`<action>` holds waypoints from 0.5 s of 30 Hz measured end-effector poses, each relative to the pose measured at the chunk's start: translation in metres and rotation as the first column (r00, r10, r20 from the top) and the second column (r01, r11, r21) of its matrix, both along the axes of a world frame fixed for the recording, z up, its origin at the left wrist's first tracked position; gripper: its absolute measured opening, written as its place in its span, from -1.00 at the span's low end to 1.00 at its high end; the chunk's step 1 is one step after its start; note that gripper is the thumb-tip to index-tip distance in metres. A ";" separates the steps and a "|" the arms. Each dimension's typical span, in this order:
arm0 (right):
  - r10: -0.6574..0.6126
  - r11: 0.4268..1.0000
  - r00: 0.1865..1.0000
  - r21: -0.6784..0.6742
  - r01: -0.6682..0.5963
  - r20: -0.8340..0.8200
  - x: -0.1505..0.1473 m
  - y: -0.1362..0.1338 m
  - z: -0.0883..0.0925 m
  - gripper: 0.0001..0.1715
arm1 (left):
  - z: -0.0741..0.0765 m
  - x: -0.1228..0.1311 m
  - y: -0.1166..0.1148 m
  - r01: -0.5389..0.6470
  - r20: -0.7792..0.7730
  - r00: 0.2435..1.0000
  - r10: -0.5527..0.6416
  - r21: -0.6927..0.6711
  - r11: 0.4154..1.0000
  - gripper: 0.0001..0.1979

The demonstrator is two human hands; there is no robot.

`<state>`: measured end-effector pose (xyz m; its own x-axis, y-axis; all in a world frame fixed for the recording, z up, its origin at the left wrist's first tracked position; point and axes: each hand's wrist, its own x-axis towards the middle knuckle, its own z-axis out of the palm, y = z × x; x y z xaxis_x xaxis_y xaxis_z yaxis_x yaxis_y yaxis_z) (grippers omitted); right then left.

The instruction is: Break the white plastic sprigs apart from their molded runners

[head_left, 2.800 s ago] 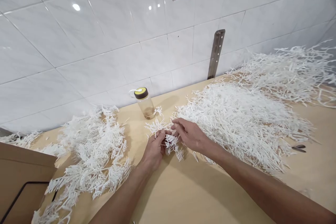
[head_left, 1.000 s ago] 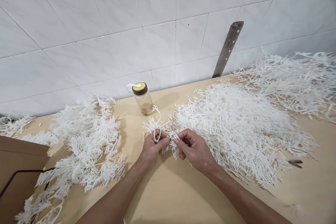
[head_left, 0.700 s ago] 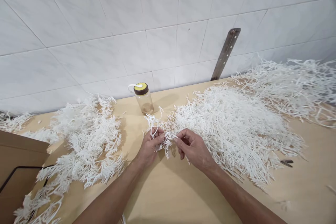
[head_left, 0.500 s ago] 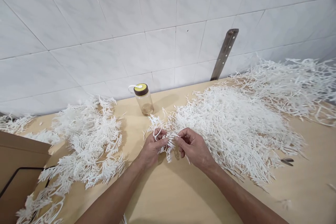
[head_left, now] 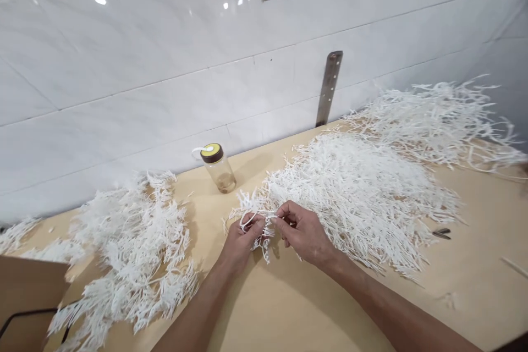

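Observation:
In the head view, my left hand [head_left: 242, 239] is closed on a branched white plastic strand [head_left: 265, 237], which hangs below the fingers and loops above them. Close by on the right, my right hand [head_left: 304, 230] pinches a thin end of the same strand between thumb and forefinger. Just behind both hands lies a large heap of short white plastic pieces [head_left: 363, 192], its left fringe reaching past my fingertips. What exactly the strand's middle looks like is partly hidden by my fingers.
A clear bottle with a yellow lid [head_left: 220, 170] stands behind my hands. Another white heap [head_left: 136, 247] spreads at left, beside a cardboard box [head_left: 31, 291]. Longer white strands [head_left: 437, 121] lie at back right. Small dark snips [head_left: 441, 234] rest at right. A metal bracket [head_left: 329, 88] rises against the tiled wall.
The camera view has shifted and tilted, so bottle, bracket and heaps sit differently in it. Both hands keep their hold on the white strand, a thin piece now stretched between them.

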<state>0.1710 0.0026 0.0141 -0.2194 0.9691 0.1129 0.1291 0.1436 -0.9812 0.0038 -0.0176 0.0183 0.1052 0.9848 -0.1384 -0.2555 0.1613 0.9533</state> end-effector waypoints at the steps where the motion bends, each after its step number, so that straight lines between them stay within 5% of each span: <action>1: -0.012 1.000 1.000 0.017 0.012 0.004 -0.002 0.001 0.000 -0.78 | -0.001 0.001 0.000 -0.021 0.023 1.000 0.020 0.011 1.000 -0.70; 5: -0.034 0.996 0.999 0.082 0.033 0.011 -0.009 0.002 0.003 -0.79 | -0.005 0.006 0.000 -0.096 0.120 0.988 0.096 -0.013 0.995 -0.72; 15: -0.102 0.956 0.993 0.282 0.081 0.062 -0.010 0.003 0.006 -0.86 | -0.005 0.009 -0.002 -0.012 0.199 0.980 0.028 -0.084 0.996 -0.69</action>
<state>0.1609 0.0052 0.0198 -0.1494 0.9178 0.3679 0.2258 0.3939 -0.8910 0.0124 -0.0193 0.0133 0.1193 0.9732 -0.1966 -0.4436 0.2294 0.8664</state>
